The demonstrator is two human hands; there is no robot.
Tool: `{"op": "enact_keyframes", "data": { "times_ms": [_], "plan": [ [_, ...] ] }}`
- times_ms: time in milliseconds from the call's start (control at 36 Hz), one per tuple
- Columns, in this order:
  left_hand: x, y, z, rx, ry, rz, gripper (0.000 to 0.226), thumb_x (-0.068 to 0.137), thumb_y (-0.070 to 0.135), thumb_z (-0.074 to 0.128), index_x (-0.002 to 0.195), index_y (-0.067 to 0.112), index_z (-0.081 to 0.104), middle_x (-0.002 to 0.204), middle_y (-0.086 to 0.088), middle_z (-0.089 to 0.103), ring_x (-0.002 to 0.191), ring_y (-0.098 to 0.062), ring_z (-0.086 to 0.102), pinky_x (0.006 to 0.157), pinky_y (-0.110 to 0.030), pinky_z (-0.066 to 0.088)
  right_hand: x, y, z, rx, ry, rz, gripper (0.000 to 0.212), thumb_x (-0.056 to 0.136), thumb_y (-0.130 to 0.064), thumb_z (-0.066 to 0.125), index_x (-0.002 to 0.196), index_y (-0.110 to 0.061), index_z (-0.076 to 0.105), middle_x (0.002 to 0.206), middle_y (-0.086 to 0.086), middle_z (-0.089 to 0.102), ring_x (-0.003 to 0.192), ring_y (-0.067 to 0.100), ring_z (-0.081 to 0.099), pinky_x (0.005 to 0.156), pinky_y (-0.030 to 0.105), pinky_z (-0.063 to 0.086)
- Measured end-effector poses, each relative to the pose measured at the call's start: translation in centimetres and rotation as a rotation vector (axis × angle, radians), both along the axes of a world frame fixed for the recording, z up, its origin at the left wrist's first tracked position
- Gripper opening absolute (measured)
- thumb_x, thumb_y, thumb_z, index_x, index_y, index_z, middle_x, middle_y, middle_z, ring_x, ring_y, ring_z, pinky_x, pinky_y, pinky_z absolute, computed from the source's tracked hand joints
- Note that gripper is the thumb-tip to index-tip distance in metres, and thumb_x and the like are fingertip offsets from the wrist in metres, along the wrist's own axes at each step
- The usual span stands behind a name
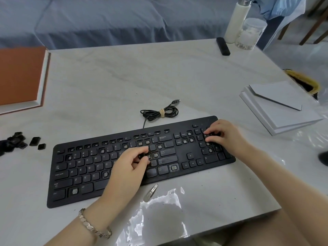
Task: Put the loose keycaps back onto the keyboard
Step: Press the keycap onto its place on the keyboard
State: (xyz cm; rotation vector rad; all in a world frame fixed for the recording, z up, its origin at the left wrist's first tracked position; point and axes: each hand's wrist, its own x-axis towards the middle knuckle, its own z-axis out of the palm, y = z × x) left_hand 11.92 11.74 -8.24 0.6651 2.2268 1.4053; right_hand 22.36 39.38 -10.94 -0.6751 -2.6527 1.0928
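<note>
The black keyboard (79,171) lies slantwise near the table's (124,77) front edge. Many of its keys are bare, with pale switch stubs showing in open sockets along the top rows, the middle and the number pad. The rest carry worn white lettering.

The left hand (127,167), a bracelet (94,226) on its wrist, sits over the keyboard's middle; its thumb and forefinger pinch a dark keycap (142,155) just above the sockets. The right hand (225,135) curls over the number pad at the keyboard's right end, thumb and forefinger gripping a second keycap (210,134) against the pad.

Loose keycaps (17,139) lie heaped at the table's left edge, with two lying just beside the heap.

The keyboard's cable (159,112) lies coiled and tied just behind it. A hair clip (150,192) lies just in front, beside crinkled clear film (159,219) at the front edge.

At the far right corner a clear jar (250,34) holds white lumps, touching or just beside a white bottle (236,20) whose contents cannot be seen. A black bar (223,46) lies near them. White boxes (280,107) are stacked at the right edge, and an orange book (19,75) sits at the left edge.
</note>
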Motion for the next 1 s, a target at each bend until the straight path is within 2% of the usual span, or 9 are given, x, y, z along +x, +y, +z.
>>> {"op": "enact_keyframes", "data": {
  "times_ms": [139, 278, 361, 500, 611, 667, 750, 861, 1000],
  "plan": [
    [0.1, 0.1, -0.1, 0.056, -0.038, 0.017, 0.037, 0.090, 0.003, 0.057, 0.098, 0.039, 0.059, 0.097, 0.005, 0.060, 0.083, -0.003, 0.063, 0.083, -0.026, 0.050, 0.6, -0.8, -1.3, 0.144, 0.070, -0.070, 0.010, 0.076, -0.011, 0.074, 0.086, -0.011, 0.074, 0.082, -0.013, 0.053, 0.077, 0.008, 0.051, 0.072, 0.020, 0.035],
    [0.1, 0.2, -0.2, 0.113, -0.109, 0.073, 0.034, 0.081, 0.005, 0.069, 0.090, 0.037, 0.064, 0.086, -0.001, 0.063, 0.072, -0.016, 0.061, 0.071, -0.013, 0.048, 1.7, -3.0, -1.8, 0.351, 0.185, -0.141, 0.011, 0.083, -0.013, 0.067, 0.093, -0.008, 0.069, 0.090, 0.002, 0.055, 0.083, 0.014, 0.048, 0.078, 0.023, 0.043],
    [0.1, 0.3, 0.1, 0.136, -0.109, 0.076, 0.033, 0.077, 0.003, 0.072, 0.085, 0.035, 0.067, 0.084, -0.004, 0.062, 0.065, -0.005, 0.059, 0.069, -0.006, 0.044, 2.1, -3.7, -2.1, 0.528, 0.243, -0.119, 0.018, 0.081, -0.008, 0.067, 0.098, -0.009, 0.072, 0.095, 0.007, 0.059, 0.087, 0.022, 0.051, 0.076, 0.037, 0.049],
    [0.3, 0.3, 0.2, 0.214, -0.128, 0.045, 0.040, 0.075, -0.006, 0.071, 0.087, 0.032, 0.069, 0.094, -0.001, 0.063, 0.075, -0.004, 0.064, 0.076, -0.010, 0.048, 2.1, -3.9, -2.5, 0.469, 0.227, -0.159, 0.024, 0.087, -0.023, 0.054, 0.097, -0.014, 0.074, 0.099, 0.007, 0.060, 0.090, 0.019, 0.046, 0.074, 0.044, 0.047],
    [0.4, 0.0, 0.3, 0.238, -0.114, 0.050, 0.042, 0.074, -0.008, 0.071, 0.086, 0.032, 0.069, 0.093, 0.000, 0.064, 0.076, -0.003, 0.064, 0.075, -0.008, 0.048, 1.7, -4.6, -1.6, 0.444, 0.148, -0.232, 0.019, 0.082, -0.015, 0.060, 0.095, -0.012, 0.074, 0.098, 0.007, 0.060, 0.093, 0.024, 0.051, 0.081, 0.039, 0.042],
    [0.3, -0.3, 0.4, 0.230, -0.095, 0.031, 0.041, 0.075, -0.008, 0.070, 0.088, 0.031, 0.068, 0.094, 0.001, 0.064, 0.074, 0.001, 0.062, 0.074, -0.006, 0.047, 1.1, -5.9, -0.7, 0.347, 0.132, -0.265, 0.015, 0.081, -0.005, 0.065, 0.092, -0.009, 0.074, 0.097, 0.006, 0.061, 0.096, 0.020, 0.051, 0.086, 0.024, 0.036],
    [0.2, -1.1, 0.4, 0.193, -0.028, -0.033, 0.042, 0.078, -0.008, 0.068, 0.092, 0.031, 0.068, 0.096, 0.006, 0.060, 0.076, 0.000, 0.060, 0.076, -0.006, 0.046, 0.1, -9.6, 1.3, 0.103, 0.171, -0.197, 0.014, 0.080, -0.005, 0.068, 0.089, -0.013, 0.074, 0.089, -0.004, 0.062, 0.084, 0.001, 0.052, 0.081, 0.002, 0.033],
    [-0.3, -2.6, 0.2, 0.121, 0.041, -0.101, 0.044, 0.079, -0.005, 0.067, 0.097, 0.035, 0.066, 0.093, 0.013, 0.056, 0.082, -0.002, 0.060, 0.079, -0.007, 0.044, -1.7, -14.9, 3.5, -0.465, 0.061, -0.098, 0.018, 0.079, -0.012, 0.070, 0.087, -0.027, 0.068, 0.078, -0.014, 0.067, 0.073, -0.005, 0.061, 0.072, 0.009, 0.048],
    [-0.7, -5.0, 0.2, 0.083, 0.118, -0.152, 0.047, 0.078, -0.004, 0.070, 0.100, 0.037, 0.065, 0.093, 0.014, 0.060, 0.088, -0.002, 0.061, 0.080, -0.007, 0.043, -3.4, -18.7, 4.1, -0.858, 0.025, -0.074, 0.024, 0.079, 0.001, 0.068, 0.086, -0.023, 0.066, 0.069, -0.007, 0.068, 0.062, 0.002, 0.063, 0.062, 0.015, 0.052]
  ]
}}
